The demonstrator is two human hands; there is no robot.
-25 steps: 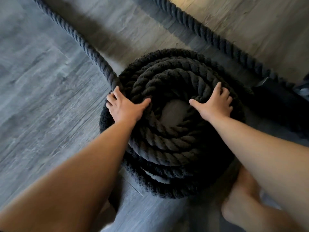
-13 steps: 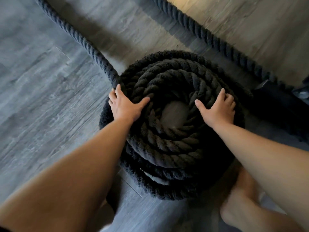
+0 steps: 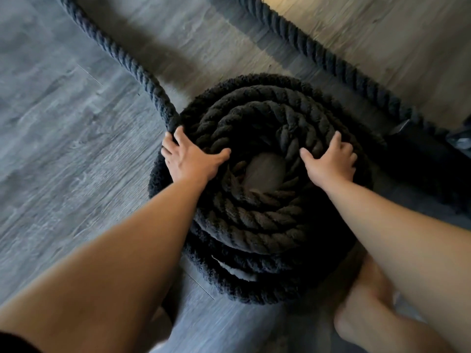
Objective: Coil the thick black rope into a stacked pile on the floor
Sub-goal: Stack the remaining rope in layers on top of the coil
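The thick black rope lies in a round stacked coil (image 3: 257,225) on the grey wood floor, with a small patch of floor showing through its centre hole. My left hand (image 3: 190,160) rests flat on the coil's top left edge, fingers spread, where a loose length of rope (image 3: 119,56) runs off to the upper left. My right hand (image 3: 331,161) presses on the top right of the coil, fingers curled over the upper loop. A second stretch of rope (image 3: 328,59) crosses the floor diagonally behind the coil.
A dark object (image 3: 430,159) lies on the floor right of the coil, where the far rope ends. My bare leg and foot (image 3: 369,312) are at the lower right, close to the coil. Grey plank floor (image 3: 63,149) spreads to the left.
Both hands stay on top of the coil, and the right hand has shifted slightly outward along the top loop. The view has barely moved.
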